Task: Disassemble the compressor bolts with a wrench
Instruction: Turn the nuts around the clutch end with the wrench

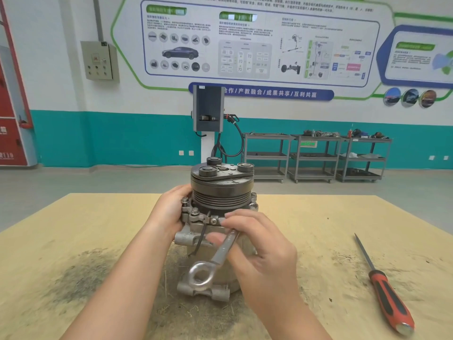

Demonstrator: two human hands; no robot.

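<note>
Two hands at work: your left hand (pixel 169 212) cups the compressor's (pixel 215 217) flange, fingers wrapped behind it, likely bracing the body against wrench torque. Compressor stands pulley-up at the table's (pixel 73 229) centre. Your right hand (pixel 259 246) pinches the wrench (pixel 215 256) shank, its hidden head set at a front bolt. Far right, a screwdriver (pixel 384 288) lies unused.

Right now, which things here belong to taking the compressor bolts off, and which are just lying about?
In use: compressor, wrench, bolts, left hand, right hand.
Lying about: red-handled screwdriver on the table, carts by the wall.
</note>
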